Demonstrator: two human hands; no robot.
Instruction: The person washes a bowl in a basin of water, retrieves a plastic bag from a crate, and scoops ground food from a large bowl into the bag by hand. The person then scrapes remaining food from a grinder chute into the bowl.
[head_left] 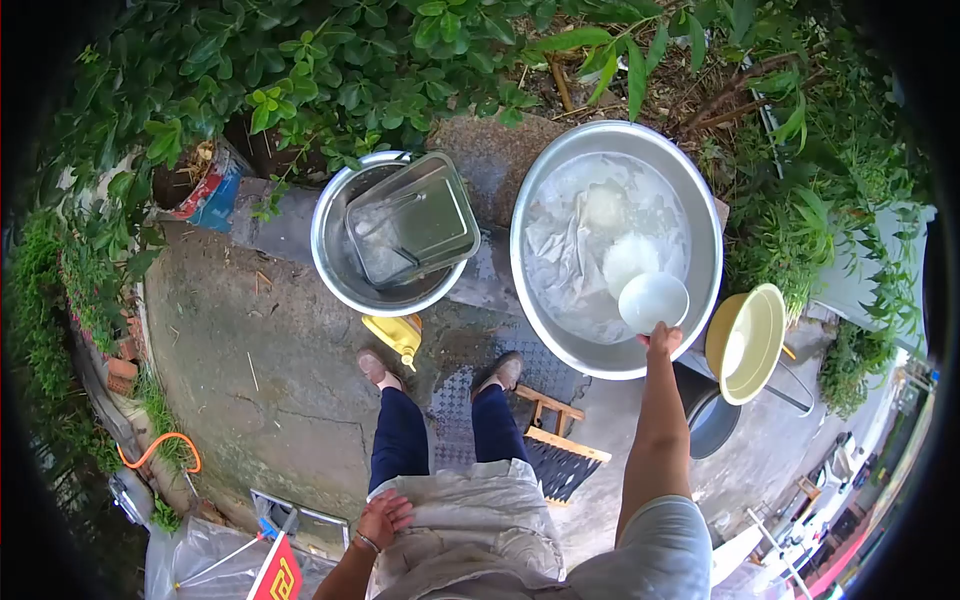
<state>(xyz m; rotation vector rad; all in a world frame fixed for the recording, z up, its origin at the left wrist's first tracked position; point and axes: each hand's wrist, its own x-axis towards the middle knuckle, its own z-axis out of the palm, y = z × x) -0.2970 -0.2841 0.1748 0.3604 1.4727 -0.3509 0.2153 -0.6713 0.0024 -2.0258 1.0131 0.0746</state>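
My right hand (662, 341) grips the edge of a white bowl (653, 301) over the near right side of a large metal basin (521, 300). Cloudy, sudsy water fills much of that basin, and a pale cloth (560, 245) lies soaking in it. Foam covers the water just beyond the bowl; whether the bowl holds liquid I cannot tell. My left hand (383, 520) rests at my waist against the light apron (470, 510), its fingers stretched out and holding nothing.
A smaller metal basin (325, 265) holds a clear plastic container (455, 215). Before my feet lies a yellow bottle (396, 334). A folding stool (555, 455) stands right of my legs. At the right are a yellow basin (765, 345) and a dark bucket (715, 425). Shrubs (300, 70) border the far side.
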